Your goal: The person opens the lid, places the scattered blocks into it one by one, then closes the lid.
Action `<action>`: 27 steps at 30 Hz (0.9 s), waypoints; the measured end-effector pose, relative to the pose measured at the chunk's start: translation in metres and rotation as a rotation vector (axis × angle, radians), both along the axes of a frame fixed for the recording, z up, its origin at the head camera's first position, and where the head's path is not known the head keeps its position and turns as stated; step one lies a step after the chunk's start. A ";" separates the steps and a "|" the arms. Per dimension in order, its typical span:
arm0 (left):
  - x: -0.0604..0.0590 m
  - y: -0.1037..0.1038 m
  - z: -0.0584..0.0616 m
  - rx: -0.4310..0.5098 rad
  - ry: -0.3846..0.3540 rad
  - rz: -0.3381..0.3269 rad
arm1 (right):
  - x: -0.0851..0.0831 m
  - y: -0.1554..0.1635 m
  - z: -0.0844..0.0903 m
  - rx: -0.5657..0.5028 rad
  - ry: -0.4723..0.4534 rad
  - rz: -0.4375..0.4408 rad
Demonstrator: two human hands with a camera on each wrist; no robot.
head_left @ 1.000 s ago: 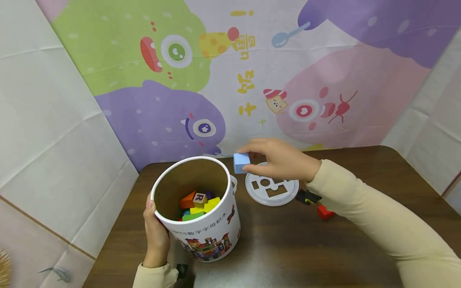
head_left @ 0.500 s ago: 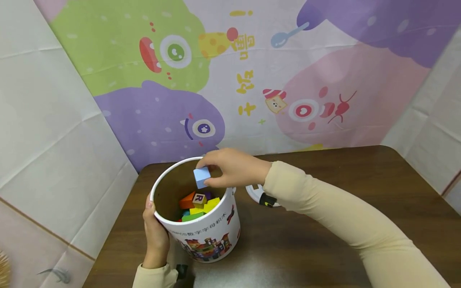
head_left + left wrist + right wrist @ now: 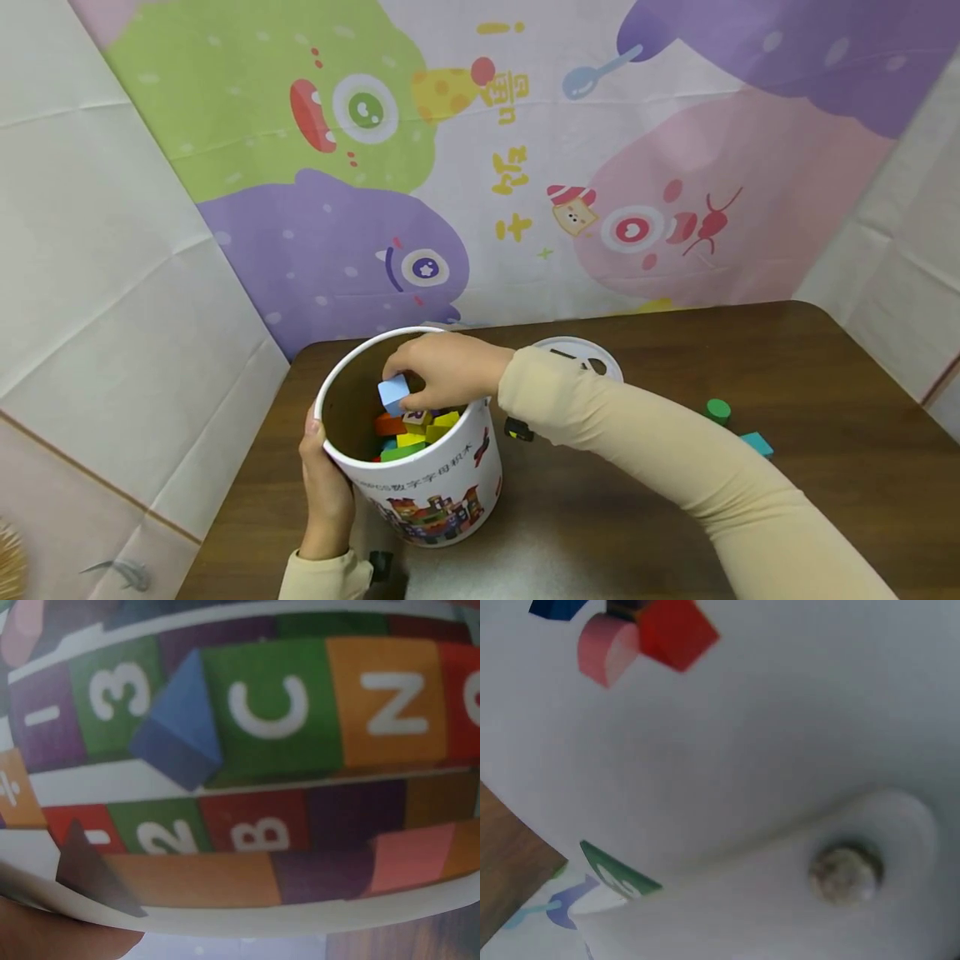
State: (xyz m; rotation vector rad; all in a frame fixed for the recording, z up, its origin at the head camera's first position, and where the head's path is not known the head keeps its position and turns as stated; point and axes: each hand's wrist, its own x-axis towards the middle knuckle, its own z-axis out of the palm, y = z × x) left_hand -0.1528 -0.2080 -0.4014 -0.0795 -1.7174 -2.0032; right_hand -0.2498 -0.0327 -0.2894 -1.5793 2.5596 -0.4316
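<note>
A white toy bucket (image 3: 438,492) printed with letters and numbers stands at the table's left front. Several coloured blocks (image 3: 408,433) lie inside it. My right hand (image 3: 438,371) reaches over the rim into the bucket and pinches a light blue block (image 3: 393,393) just above the pile. My left hand (image 3: 324,483) grips the bucket's left side; the left wrist view shows only the printed bucket wall (image 3: 262,772) up close. The right wrist view shows the bucket's white outer wall (image 3: 780,750) and a handle rivet (image 3: 846,874).
A white round lid (image 3: 581,354) with shape cut-outs lies behind my right forearm. A green cylinder (image 3: 717,409) and a teal block (image 3: 756,443) lie on the brown table (image 3: 825,400) to the right. A cartoon backdrop stands along the far edge.
My right hand carried the light blue block leftward from above the lid, over the rim and down into the bucket. My left hand stayed on the bucket.
</note>
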 end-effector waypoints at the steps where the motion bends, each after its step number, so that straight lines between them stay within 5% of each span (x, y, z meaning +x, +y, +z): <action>1: 0.000 0.000 0.000 0.001 -0.003 -0.001 | 0.000 -0.001 -0.001 0.008 0.001 -0.004; 17: 0.001 0.001 0.002 0.025 -0.004 0.011 | 0.001 -0.004 -0.006 0.024 -0.020 -0.007; 27: 0.001 0.001 0.002 0.012 0.001 0.013 | -0.003 0.020 0.002 -0.108 -0.078 0.005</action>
